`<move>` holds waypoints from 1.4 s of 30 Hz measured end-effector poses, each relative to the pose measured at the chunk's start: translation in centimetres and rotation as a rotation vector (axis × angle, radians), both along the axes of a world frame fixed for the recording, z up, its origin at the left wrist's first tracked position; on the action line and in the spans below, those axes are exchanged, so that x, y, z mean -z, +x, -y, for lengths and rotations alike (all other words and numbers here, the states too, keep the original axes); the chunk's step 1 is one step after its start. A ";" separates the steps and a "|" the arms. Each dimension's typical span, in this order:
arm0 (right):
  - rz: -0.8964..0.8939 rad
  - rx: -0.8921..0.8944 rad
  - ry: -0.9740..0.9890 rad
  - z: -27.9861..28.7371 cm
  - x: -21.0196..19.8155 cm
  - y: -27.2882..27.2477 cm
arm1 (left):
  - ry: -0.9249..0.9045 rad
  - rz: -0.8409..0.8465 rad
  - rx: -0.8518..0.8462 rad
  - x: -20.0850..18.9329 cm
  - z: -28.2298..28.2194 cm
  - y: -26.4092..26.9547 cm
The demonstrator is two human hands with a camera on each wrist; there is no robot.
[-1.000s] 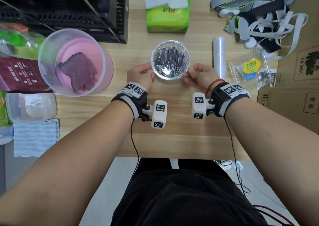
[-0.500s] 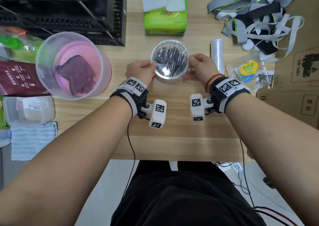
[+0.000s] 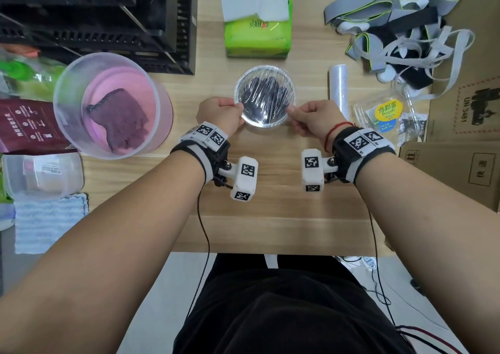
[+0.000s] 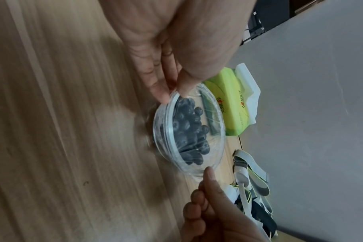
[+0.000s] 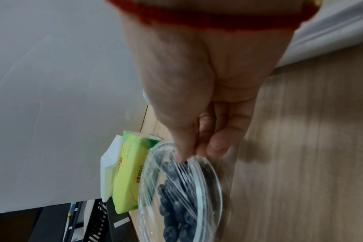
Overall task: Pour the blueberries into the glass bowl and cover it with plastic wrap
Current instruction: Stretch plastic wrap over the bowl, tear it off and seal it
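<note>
A glass bowl [image 3: 293, 93] stands mid-table with blueberries [image 3: 258, 95] inside and wrinkled plastic wrap [image 3: 273, 110] stretched over its top. My left hand [image 3: 239, 107] pinches the wrap at the bowl's near-left rim, thumb on top and fingers on the outside wall. My right hand [image 3: 290, 109] pinches the wrap at the near-right rim. The left wrist view shows the left hand [image 4: 172, 93] on the bowl rim [image 4: 168, 131], the blueberries [image 4: 189, 131] and the right hand [image 4: 207, 188]. In the right wrist view, creases in the wrap [image 5: 186, 176] fan out from the right hand [image 5: 189, 155] over the blueberries [image 5: 176, 204].
A plastic wrap roll [image 3: 338, 88] and an empty blueberry box [image 3: 384, 115] lie right of the bowl. A green tissue pack [image 3: 257, 34] sits behind it. A tub with a purple cloth [image 3: 108, 104] and a black crate [image 3: 94, 15] stand left. Straps [image 3: 400, 29] and cardboard boxes [image 3: 460, 137] are at the right.
Both hands slid along the bowl's rim to its left and right sides, then back toward its near side, staying on the wrap. The bowl has stayed in place.
</note>
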State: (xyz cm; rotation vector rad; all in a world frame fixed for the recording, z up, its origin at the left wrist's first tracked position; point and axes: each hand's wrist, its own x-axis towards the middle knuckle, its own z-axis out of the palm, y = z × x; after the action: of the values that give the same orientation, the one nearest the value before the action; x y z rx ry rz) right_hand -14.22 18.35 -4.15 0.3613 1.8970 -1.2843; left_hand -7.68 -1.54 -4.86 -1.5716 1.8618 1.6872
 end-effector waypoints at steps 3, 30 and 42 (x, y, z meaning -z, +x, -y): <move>0.032 0.045 -0.053 -0.2 0.1 -0.2 | -0.009 0.004 0.001 0.0 -0.1 0.0; -0.024 0.134 0.112 1.1 0.0 -0.8 | -0.069 0.016 0.013 0.0 -0.9 -0.1; -0.101 0.077 0.279 2.6 0.2 -1.3 | -0.095 -0.066 0.103 -0.8 -1.1 0.0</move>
State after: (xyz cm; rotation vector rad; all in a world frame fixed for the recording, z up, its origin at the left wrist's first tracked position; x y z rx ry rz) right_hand -15.55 15.79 -4.35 0.5265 2.1734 -1.1045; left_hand -7.71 -0.49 -4.06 -1.4423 2.0462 1.6480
